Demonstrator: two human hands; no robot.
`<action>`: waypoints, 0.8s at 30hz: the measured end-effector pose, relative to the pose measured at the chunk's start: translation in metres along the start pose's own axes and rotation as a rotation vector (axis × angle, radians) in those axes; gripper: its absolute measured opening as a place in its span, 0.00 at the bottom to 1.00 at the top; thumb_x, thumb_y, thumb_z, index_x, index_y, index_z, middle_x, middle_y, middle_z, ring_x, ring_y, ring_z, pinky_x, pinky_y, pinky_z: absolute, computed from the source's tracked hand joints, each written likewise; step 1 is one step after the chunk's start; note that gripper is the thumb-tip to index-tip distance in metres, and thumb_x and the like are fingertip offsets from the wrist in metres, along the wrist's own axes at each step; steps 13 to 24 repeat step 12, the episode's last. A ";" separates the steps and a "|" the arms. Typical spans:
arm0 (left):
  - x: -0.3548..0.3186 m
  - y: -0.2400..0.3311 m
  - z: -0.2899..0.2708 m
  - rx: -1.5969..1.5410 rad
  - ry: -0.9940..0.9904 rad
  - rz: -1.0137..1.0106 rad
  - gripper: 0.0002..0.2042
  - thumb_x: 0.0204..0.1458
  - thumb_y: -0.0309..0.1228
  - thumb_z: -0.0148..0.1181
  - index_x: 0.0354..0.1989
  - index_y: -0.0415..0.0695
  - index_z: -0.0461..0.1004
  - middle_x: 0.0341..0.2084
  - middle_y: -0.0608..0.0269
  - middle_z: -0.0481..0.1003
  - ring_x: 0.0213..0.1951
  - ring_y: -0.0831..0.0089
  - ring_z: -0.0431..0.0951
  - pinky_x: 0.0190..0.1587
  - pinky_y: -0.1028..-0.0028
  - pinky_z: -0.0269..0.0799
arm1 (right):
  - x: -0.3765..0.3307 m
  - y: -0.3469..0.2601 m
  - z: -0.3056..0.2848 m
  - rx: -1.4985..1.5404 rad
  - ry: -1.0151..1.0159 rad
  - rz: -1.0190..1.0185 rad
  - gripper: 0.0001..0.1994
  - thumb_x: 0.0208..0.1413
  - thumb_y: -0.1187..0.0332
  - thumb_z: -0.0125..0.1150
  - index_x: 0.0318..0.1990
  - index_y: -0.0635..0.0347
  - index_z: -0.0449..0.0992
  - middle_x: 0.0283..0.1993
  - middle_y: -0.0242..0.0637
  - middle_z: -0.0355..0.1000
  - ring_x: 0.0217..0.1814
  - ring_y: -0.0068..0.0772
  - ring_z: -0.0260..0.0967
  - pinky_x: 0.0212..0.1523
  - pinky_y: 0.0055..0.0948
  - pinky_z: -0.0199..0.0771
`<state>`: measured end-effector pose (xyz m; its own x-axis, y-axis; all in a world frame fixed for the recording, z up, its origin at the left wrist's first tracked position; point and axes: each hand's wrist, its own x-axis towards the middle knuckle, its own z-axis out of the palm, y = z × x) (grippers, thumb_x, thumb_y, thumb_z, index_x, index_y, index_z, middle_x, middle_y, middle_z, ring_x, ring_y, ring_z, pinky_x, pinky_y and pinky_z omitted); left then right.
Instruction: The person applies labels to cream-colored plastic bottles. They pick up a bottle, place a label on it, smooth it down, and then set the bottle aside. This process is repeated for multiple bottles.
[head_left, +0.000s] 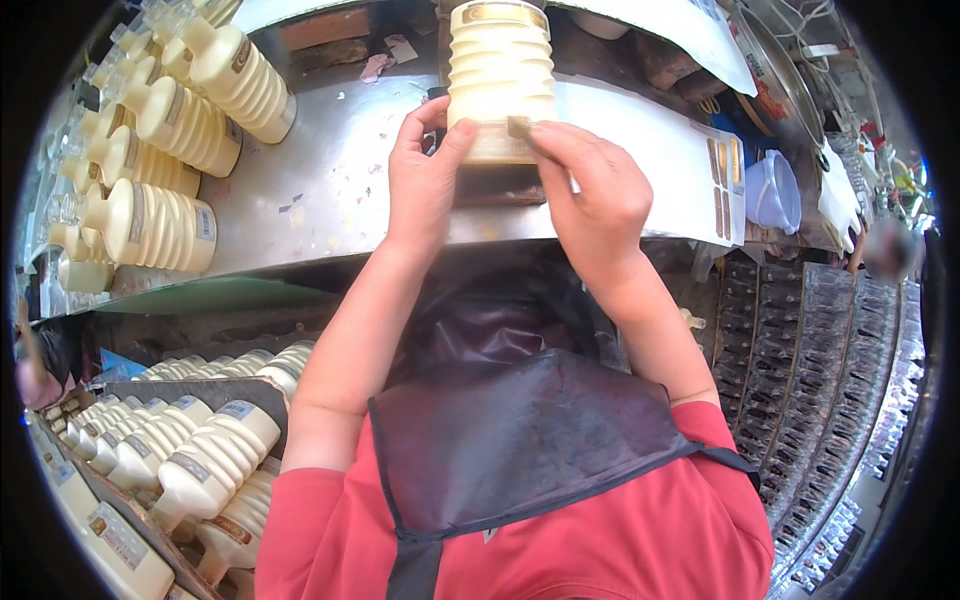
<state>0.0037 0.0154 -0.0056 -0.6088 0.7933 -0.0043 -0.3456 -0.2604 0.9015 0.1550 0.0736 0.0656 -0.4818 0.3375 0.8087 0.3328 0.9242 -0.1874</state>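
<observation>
A cream ribbed plastic bottle point(500, 75) is in front of me at the top middle, with a gold label band near its far end. My left hand point(425, 165) grips the left side of its smooth near end between thumb and fingers. Between the fingertips of my right hand point(600, 185) is a small tan flat piece point(518, 126), pressed against that same smooth end. Its exact kind is not clear. A dark block point(500, 188) lies just below the bottle, at the table's near edge.
A white sheet with gold label strips point(724, 185) lies right of the bottle, near a pale blue bucket point(772, 193). More ribbed bottles point(185, 125) crowd the metal table's left side. Below them, a crate point(140, 385) holds several. Dark slotted racks point(800, 370) stand at lower right.
</observation>
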 end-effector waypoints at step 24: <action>0.003 0.003 -0.020 -0.185 -0.034 -0.167 0.13 0.66 0.28 0.56 0.55 0.39 0.78 0.48 0.62 0.79 0.51 0.77 0.75 0.59 0.73 0.68 | 0.023 -0.041 0.010 -0.215 -0.326 -0.146 0.14 0.44 0.77 0.65 0.42 0.56 0.83 0.41 0.35 0.80 0.40 0.38 0.80 0.41 0.35 0.78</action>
